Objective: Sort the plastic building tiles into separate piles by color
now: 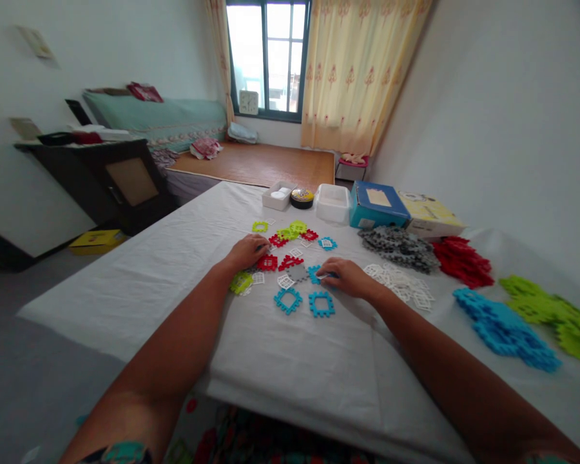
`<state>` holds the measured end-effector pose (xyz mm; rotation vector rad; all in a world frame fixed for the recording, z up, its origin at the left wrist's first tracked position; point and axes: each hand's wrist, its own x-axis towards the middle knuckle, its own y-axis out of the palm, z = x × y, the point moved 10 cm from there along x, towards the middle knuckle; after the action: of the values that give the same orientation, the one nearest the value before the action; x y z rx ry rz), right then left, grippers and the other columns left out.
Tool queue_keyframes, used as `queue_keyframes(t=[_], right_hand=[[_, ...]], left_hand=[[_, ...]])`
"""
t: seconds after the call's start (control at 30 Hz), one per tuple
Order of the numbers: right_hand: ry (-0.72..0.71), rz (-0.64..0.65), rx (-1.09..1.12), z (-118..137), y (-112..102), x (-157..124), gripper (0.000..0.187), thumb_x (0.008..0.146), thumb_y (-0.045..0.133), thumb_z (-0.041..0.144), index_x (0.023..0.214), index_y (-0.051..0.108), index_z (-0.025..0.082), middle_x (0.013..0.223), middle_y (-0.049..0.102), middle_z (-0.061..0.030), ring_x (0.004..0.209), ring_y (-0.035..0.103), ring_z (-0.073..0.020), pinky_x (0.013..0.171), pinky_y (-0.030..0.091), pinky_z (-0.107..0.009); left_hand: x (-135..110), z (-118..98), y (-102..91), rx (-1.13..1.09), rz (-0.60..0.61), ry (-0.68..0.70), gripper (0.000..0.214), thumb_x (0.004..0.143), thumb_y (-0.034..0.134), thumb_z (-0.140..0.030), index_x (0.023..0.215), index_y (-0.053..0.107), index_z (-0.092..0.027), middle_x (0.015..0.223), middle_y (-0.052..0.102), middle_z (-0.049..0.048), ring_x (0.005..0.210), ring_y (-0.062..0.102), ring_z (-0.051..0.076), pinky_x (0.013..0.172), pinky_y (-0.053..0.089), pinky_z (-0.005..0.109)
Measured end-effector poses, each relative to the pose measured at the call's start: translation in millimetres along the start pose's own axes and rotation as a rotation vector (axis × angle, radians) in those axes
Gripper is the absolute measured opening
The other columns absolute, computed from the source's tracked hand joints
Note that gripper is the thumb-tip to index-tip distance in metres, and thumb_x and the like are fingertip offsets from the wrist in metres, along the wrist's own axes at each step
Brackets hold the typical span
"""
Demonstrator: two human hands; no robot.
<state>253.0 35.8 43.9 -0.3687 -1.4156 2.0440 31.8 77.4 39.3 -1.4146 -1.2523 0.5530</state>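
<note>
My left hand rests low over the table with its fingers curled together. Its fingertips are beside a red window-frame building piece, and whatever they pinch is too small to make out. Across from it, my right hand has its thumb and fingers closed on a blue toothed building piece, partly hidden by the fingertips. Between the hands lie a grey square piece, another red piece and a white window insert. Two blue square frames lie nearer to me.
White cloth covers the table. Sorted piles of grey, white, red, blue and lime pieces line the right side. Behind stand a white box, a round tin, a clear tub and a blue box.
</note>
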Motion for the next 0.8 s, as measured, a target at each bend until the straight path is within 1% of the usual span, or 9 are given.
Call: queue_keyframes(t=[0.13,0.2,0.27,0.37,0.43,0.5,0.6,0.7,0.8], right_hand=[[-0.012,-0.049,0.011,-3,-18,-2,0.029,0.096,0.048,0.031,0.098,0.075,0.021,0.101,0.072,-0.0069,0.098,0.064,-0.0180,0.091,0.047,-0.029],[0.064,-0.097,-0.031,-24,-38,-9,0.028,0.094,0.049,0.030,0.101,0.074,0.022,0.099,0.073,-0.0073,0.092,0.065,-0.0186,0.087,0.048,-0.030],[0.178,-0.116,-0.052,-56,-61,-24,0.025,0.090,0.053,0.029,0.105,0.072,0.022,0.096,0.074,-0.0058,0.083,0.066,-0.0180,0.079,0.049,-0.029],[0.301,-0.019,-0.094,-102,-80,-47,0.021,0.085,0.057,0.029,0.097,0.073,0.022,0.087,0.075,-0.0036,0.075,0.066,-0.0177,0.071,0.049,-0.027],[0.327,0.025,-0.151,-118,-83,-55,0.021,0.086,0.056,0.030,0.090,0.075,0.022,0.090,0.075,-0.0050,0.080,0.068,-0.0196,0.074,0.050,-0.029],[0.311,-0.048,-0.211,-117,-86,-52,0.026,0.089,0.052,0.030,0.096,0.075,0.021,0.102,0.074,-0.0082,0.092,0.068,-0.0224,0.084,0.050,-0.032],[0.214,-0.194,-0.245,-93,-74,-31,0.034,0.094,0.047,0.029,0.115,0.069,0.017,0.120,0.068,-0.0123,0.111,0.061,-0.0253,0.100,0.044,-0.040],[0.163,-0.213,-0.231,-72,-41,-7,0.041,0.096,0.044,0.031,0.130,0.059,0.014,0.132,0.061,-0.0145,0.124,0.053,-0.0263,0.107,0.039,-0.043],[0.215,-0.200,-0.238,-68,-14,7,0.051,0.098,0.042,0.037,0.143,0.046,0.013,0.144,0.050,-0.0157,0.134,0.042,-0.0285,0.107,0.038,-0.047]], left_hand=[[0,1,0.5,0.005,0.002,0.000,0.036,0.092,0.042,-0.038,0.099,0.072,-0.020,0.107,0.071,0.0078,0.101,0.062,0.021,0.097,0.046,0.036],[0,2,0.4,0.006,-0.004,0.001,0.036,0.092,0.041,-0.038,0.099,0.072,-0.020,0.108,0.071,0.0080,0.101,0.062,0.021,0.096,0.046,0.037],[0,2,0.6,0.006,-0.002,0.002,0.036,0.092,0.041,-0.038,0.099,0.072,-0.021,0.108,0.071,0.0072,0.102,0.062,0.021,0.096,0.046,0.036],[0,1,1.1,0.003,0.007,0.002,0.035,0.093,0.041,-0.037,0.098,0.072,-0.022,0.107,0.071,0.0060,0.101,0.062,0.020,0.097,0.046,0.034],[0,0,0.9,-0.001,0.003,0.006,0.035,0.092,0.042,-0.038,0.098,0.072,-0.022,0.107,0.071,0.0060,0.101,0.062,0.020,0.097,0.046,0.034],[0,0,0.8,-0.003,-0.006,0.015,0.035,0.092,0.042,-0.038,0.098,0.072,-0.022,0.107,0.072,0.0064,0.102,0.062,0.020,0.097,0.046,0.035],[0,2,1.5,0.001,-0.014,0.011,0.035,0.092,0.042,-0.038,0.098,0.072,-0.022,0.107,0.072,0.0067,0.102,0.062,0.020,0.097,0.046,0.036],[0,4,2.0,0.010,-0.012,-0.008,0.035,0.093,0.042,-0.038,0.099,0.072,-0.022,0.108,0.071,0.0068,0.101,0.062,0.020,0.097,0.046,0.035],[-1,5,2.0,0.008,-0.010,-0.010,0.035,0.092,0.042,-0.039,0.100,0.072,-0.022,0.109,0.071,0.0062,0.103,0.061,0.020,0.097,0.046,0.035]])
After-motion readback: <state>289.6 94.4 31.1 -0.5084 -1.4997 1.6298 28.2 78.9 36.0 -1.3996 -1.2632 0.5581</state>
